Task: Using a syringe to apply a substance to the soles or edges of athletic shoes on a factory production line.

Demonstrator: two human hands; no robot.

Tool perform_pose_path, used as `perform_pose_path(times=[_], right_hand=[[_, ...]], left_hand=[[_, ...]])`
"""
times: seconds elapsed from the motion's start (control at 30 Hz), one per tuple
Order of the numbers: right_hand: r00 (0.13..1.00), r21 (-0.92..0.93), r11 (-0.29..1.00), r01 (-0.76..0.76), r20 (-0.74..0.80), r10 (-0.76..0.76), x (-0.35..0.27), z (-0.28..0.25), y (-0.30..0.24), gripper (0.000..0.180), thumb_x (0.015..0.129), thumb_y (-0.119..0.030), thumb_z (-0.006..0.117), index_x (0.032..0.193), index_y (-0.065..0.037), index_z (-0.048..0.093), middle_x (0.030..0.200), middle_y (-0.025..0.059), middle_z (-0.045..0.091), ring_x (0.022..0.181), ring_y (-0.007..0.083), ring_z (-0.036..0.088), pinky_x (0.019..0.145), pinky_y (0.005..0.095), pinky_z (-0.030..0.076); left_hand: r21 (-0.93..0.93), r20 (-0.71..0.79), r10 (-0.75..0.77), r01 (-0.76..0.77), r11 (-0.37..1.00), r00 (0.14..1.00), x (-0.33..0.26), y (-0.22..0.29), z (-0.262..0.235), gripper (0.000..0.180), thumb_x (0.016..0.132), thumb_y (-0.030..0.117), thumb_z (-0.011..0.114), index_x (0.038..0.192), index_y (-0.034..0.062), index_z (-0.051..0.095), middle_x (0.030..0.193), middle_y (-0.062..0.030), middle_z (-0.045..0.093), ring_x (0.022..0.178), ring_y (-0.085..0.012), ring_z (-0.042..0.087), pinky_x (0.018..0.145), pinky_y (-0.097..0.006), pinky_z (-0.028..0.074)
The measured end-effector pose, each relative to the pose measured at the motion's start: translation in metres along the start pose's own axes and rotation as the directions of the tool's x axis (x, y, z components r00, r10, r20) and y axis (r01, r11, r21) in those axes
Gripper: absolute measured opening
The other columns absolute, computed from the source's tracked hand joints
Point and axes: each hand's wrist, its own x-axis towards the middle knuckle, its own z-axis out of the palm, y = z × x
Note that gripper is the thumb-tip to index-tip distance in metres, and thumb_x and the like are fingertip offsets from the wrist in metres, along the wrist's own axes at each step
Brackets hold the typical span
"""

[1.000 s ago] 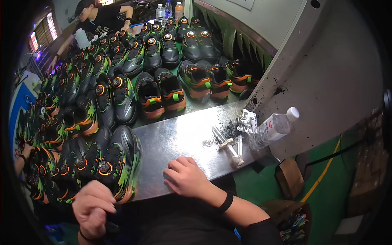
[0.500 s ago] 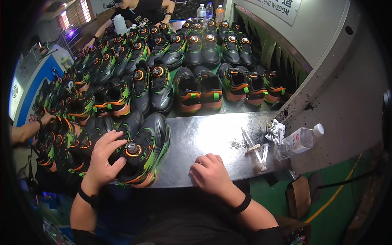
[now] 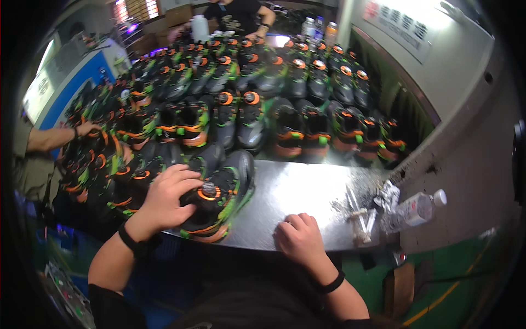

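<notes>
A black sports shoe (image 3: 236,178) with green and orange trim and a round lacing dial lies on the metal tabletop, in front of me to the left. My left hand (image 3: 171,198) is beside its opening, fingers apart and stretched toward the dial. The thumb is at the shoe's collar; whether it touches cannot be told. A matching shoe (image 3: 205,158) sits just behind, partly hidden by that hand. My right hand (image 3: 300,240) rests near the table's front edge with its fingers curled in, and nothing shows in them.
Rows of similar shoes (image 3: 251,129) cover the table ahead and left. Several thin clear tube-like items (image 3: 362,223), a crumpled wrapper (image 3: 389,196) and a clear bottle (image 3: 415,211) lie at the right, beside a pale machine panel (image 3: 466,137). Another person's arm (image 3: 55,138) reaches in at left.
My view has shifted, so the scene sits further right in the picture. My hands stay near the same shoe and table edge. The person at the back has drawn in an outstretched arm.
</notes>
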Motion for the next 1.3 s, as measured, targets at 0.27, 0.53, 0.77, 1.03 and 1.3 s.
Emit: perform_pose_path(times=[0.27, 0.53, 0.77, 1.03, 1.3], right_hand=[[0.999, -0.034, 0.999, -0.025, -0.024, 0.024, -0.001, 0.0, 0.0, 0.016, 0.071, -0.013, 0.075, 0.082, -0.013, 0.063, 0.087, 0.003, 0.059, 0.081, 0.0249, 0.055, 0.073, 0.0385, 0.044], [0.998, -0.023, 0.998, -0.052, -0.036, 0.051, -0.002, 0.003, 0.004, 0.018, 0.073, -0.014, 0.075, 0.086, -0.011, 0.062, 0.088, 0.0024, 0.058, 0.08, 0.0228, 0.055, 0.071, 0.0364, 0.044], [0.998, 0.018, 0.998, -0.066, -0.011, 0.066, -0.005, 0.0, 0.007, 0.019, 0.075, -0.016, 0.075, 0.088, -0.011, 0.062, 0.087, 0.0024, 0.056, 0.081, 0.0218, 0.054, 0.071, 0.0355, 0.043], [0.996, 0.091, 0.992, -0.089, 0.013, 0.088, 0.0, -0.002, 0.01, 0.021, 0.075, -0.018, 0.076, 0.086, -0.009, 0.06, 0.087, 0.0033, 0.055, 0.081, 0.0217, 0.053, 0.071, 0.035, 0.042], [0.995, 0.116, 0.989, -0.086, 0.054, 0.08, 0.002, -0.007, 0.012, 0.02, 0.075, -0.018, 0.076, 0.084, -0.009, 0.06, 0.086, 0.0032, 0.055, 0.08, 0.0211, 0.052, 0.071, 0.0343, 0.042]], left_hand=[[-0.035, 0.06, -0.057, 0.059, 0.998, 0.997, 0.002, 0.008, -0.001, 0.046, 0.066, 0.008, 0.071, 0.113, 0.0081, 0.069, 0.117, -0.0075, 0.068, 0.123, -0.0342, 0.053, 0.103, -0.047, 0.042], [-0.177, -0.026, -0.023, 0.018, 0.984, 0.999, 0.003, -0.002, 0.002, 0.026, 0.062, 0.001, 0.068, 0.087, 0.0044, 0.063, 0.097, -0.0072, 0.069, 0.111, -0.0365, 0.059, 0.1, -0.046, 0.044], [-0.209, 0.03, -0.006, 0.012, 0.978, 1.0, 0.006, -0.001, -0.001, 0.02, 0.064, -0.002, 0.07, 0.081, 0.0045, 0.063, 0.092, -0.0066, 0.071, 0.109, -0.0358, 0.059, 0.101, -0.046, 0.043], [-0.207, 0.059, -0.038, 0.05, 0.977, 0.998, 0.008, -0.004, -0.001, 0.019, 0.063, 0.007, 0.069, 0.08, 0.0078, 0.06, 0.087, -0.0058, 0.071, 0.103, -0.033, 0.06, 0.103, -0.049, 0.038], [-0.206, 0.038, -0.092, 0.098, 0.974, 0.995, 0.006, -0.004, 0.003, 0.021, 0.066, 0.005, 0.073, 0.08, 0.0083, 0.056, 0.084, -0.0056, 0.069, 0.104, -0.0313, 0.059, 0.103, -0.049, 0.038]])
